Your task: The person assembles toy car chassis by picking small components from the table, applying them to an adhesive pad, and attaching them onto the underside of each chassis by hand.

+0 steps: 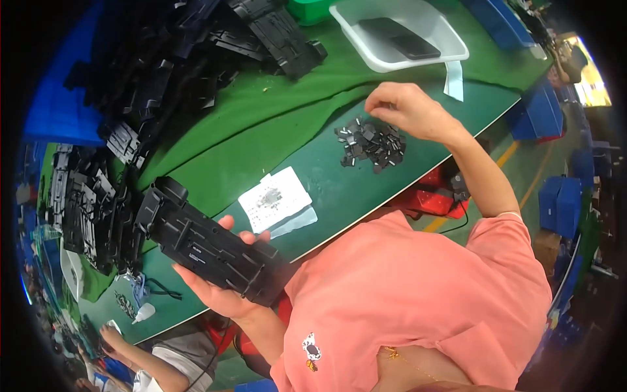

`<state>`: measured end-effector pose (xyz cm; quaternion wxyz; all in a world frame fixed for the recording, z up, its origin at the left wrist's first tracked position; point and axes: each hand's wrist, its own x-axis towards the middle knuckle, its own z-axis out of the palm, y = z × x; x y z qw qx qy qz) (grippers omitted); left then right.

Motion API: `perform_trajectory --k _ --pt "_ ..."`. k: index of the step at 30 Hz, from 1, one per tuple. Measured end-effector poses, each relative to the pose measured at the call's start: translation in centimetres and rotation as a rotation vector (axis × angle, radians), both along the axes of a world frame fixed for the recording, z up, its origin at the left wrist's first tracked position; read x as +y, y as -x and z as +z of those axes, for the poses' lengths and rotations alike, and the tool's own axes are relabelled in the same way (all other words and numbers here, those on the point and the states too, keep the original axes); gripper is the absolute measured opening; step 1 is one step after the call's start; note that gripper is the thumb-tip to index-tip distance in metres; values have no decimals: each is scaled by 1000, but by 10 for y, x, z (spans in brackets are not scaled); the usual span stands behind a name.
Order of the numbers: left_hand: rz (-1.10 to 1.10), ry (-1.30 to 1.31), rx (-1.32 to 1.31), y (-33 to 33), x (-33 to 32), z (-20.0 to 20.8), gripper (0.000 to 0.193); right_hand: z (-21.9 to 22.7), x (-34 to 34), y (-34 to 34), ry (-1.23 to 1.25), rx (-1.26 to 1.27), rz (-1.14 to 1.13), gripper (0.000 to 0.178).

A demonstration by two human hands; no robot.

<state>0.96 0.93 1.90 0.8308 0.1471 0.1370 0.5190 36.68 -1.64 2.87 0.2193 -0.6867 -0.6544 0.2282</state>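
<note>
A long black moulded plastic housing [206, 245] lies tilted across my left hand [219, 295]. The fingers of that hand wrap round it, and their tips show along its far edge. My right hand [415, 112] hovers just above a heap of small black parts [371, 144], some with pale silvery edges. Its thumb and fingers are pinched together; whatever may be between them is too small to make out. Between the hands, a white paper card [275, 199] with tiny grey bits on it rests on the green table.
Many similar black housings are piled at the far left [160, 72] and stacked at the left [88, 202]. A white tray [366, 52] holding a dark flat object stands beyond my right hand. A small white bottle [144, 312] and another person's arm [140, 362] are at lower left.
</note>
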Motion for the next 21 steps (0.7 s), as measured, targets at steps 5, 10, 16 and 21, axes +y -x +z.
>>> perform_trajectory --k 5,10,16,21 --pt "-72 -95 -4 -3 -4 -6 62 -15 2 9 12 -56 46 16" --pt "13 18 42 -7 -8 -4 72 -16 6 11 10 -87 177 19" --pt "9 21 64 -9 -7 -4 72 -6 11 14 149 -91 171 19" --pt "-2 42 78 -12 -5 -4 72 -11 8 11 105 -103 143 19"
